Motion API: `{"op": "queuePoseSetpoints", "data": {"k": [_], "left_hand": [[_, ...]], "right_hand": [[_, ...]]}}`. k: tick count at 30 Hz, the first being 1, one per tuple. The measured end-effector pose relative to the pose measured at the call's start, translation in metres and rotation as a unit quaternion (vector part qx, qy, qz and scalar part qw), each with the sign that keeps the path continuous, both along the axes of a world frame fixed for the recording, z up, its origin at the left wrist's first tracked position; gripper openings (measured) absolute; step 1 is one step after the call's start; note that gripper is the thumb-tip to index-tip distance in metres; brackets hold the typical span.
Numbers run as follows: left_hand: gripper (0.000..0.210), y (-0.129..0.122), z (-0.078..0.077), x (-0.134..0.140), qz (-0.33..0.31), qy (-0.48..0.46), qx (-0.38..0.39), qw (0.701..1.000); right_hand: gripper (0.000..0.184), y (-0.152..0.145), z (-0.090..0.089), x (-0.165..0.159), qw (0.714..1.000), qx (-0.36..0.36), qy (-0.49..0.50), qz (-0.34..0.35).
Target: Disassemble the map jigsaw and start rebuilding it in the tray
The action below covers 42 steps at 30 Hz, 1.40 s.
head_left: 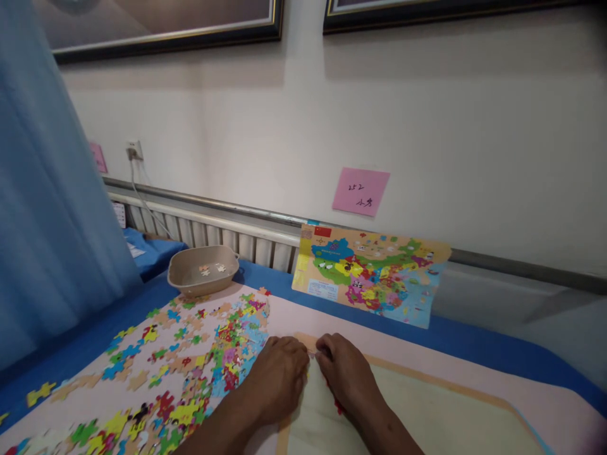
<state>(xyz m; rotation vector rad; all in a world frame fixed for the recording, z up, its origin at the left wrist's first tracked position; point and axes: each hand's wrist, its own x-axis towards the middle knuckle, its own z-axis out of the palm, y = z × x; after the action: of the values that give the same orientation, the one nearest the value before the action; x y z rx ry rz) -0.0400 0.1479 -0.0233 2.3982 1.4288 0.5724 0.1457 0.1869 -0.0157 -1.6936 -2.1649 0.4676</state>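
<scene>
My left hand [282, 378] and my right hand [348, 373] meet at the upper left corner of a pale puzzle board [417, 411] with a tan border. Fingers on both hands are curled in and pointed down at the tan corner [306, 342]; what they grip is hidden beneath them. Red bits of a puzzle piece [339, 406] peek out from under my right hand. Close to the left of my left hand lies a dense heap of small colourful puzzle pieces [232, 347].
Loose puzzle pieces [128, 360] spread over the pink sheet at left. A beige basin [202, 278] holds a few pieces. A colourful map sheet [370, 278] leans against the wall rail. A blue curtain [57, 189] hangs at left, and a pink note [361, 191] is on the wall.
</scene>
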Motion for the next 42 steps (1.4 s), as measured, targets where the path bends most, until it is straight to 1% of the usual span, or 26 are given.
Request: {"op": "queuePoseSetpoints", "data": {"k": [4,8,14,18,20,23,27,30,35,37,39,41,42], "left_hand": [[0.016,0.005,-0.004,-0.003,0.015,-0.056,-0.019,0.998],[0.018,0.01,-0.007,-0.006,0.02,-0.089,-0.012,0.996],[0.025,0.011,0.0,-0.008,0.047,-0.069,0.033,0.996],[0.031,0.012,-0.004,-0.008,0.027,-0.058,0.057,0.996],[0.031,0.013,-0.008,-0.007,0.019,-0.067,0.058,0.996],[0.031,0.014,-0.012,-0.007,0.023,-0.074,0.053,0.996],[0.035,0.014,-0.01,-0.008,0.018,-0.058,0.037,0.997],[0.034,0.014,-0.008,-0.008,0.014,-0.051,0.035,0.998],[0.031,0.014,-0.008,-0.009,0.019,-0.072,0.033,0.997],[0.031,0.014,-0.008,-0.009,0.02,-0.094,0.022,0.995],[0.027,0.014,-0.008,-0.01,0.028,-0.149,-0.004,0.988],[0.027,0.015,-0.008,-0.011,0.059,-0.241,-0.041,0.968],[0.029,0.015,-0.006,-0.012,0.084,-0.294,-0.058,0.95]], "right_hand": [[0.013,0.001,-0.001,0.0,1.0,0.012,0.008,0.002],[0.012,0.002,-0.001,0.001,1.0,0.005,0.015,-0.002],[0.015,0.0,0.002,0.003,1.0,-0.002,0.022,0.0],[0.015,-0.002,0.006,0.001,1.0,0.0,0.016,-0.002],[0.015,-0.002,0.007,0.0,1.0,0.0,0.015,-0.001],[0.015,-0.002,0.007,0.0,1.0,0.001,0.014,-0.002],[0.015,-0.002,0.006,0.0,1.0,0.001,0.014,-0.002],[0.015,-0.001,0.004,-0.001,1.0,0.002,0.014,0.001],[0.013,-0.001,0.005,-0.001,1.0,-0.001,0.017,-0.009],[0.013,-0.002,0.006,-0.001,1.0,-0.002,0.02,-0.01],[0.014,-0.002,0.007,0.0,1.0,-0.005,0.022,-0.01],[0.015,-0.002,0.009,0.0,1.0,-0.009,0.024,-0.008],[0.015,-0.002,0.01,0.0,1.0,-0.011,0.025,-0.007]]}}
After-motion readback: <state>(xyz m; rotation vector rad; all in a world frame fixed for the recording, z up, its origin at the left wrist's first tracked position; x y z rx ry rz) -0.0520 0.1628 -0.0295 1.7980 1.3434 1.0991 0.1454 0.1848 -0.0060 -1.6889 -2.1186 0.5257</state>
